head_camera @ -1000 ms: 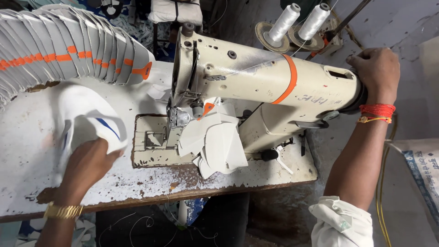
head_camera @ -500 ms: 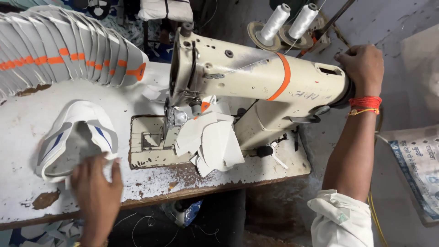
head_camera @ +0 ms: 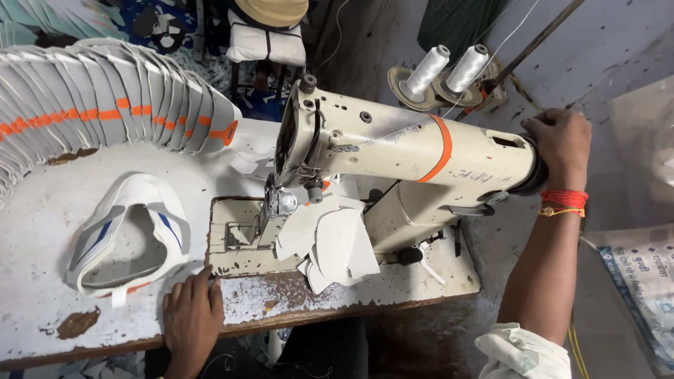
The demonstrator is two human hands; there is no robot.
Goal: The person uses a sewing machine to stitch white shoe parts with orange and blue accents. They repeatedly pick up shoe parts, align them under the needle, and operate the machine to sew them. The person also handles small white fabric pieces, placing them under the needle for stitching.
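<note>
I count two thread cones [head_camera: 449,67] at upper centre and one sewing machine [head_camera: 393,161]. My right hand [head_camera: 558,140] is wrapped around its handwheel end. My left hand [head_camera: 191,316] lies flat, fingers together, at the table [head_camera: 42,281] front edge, beside one white shoe upper [head_camera: 130,238].

Behind your machine, two thread spools [head_camera: 449,67] stand side by side. A long fanned row of white pieces with orange stripes [head_camera: 105,105] curves over the tabletop [head_camera: 42,231] at far left. A printed sack [head_camera: 642,281] lies at right.
</note>
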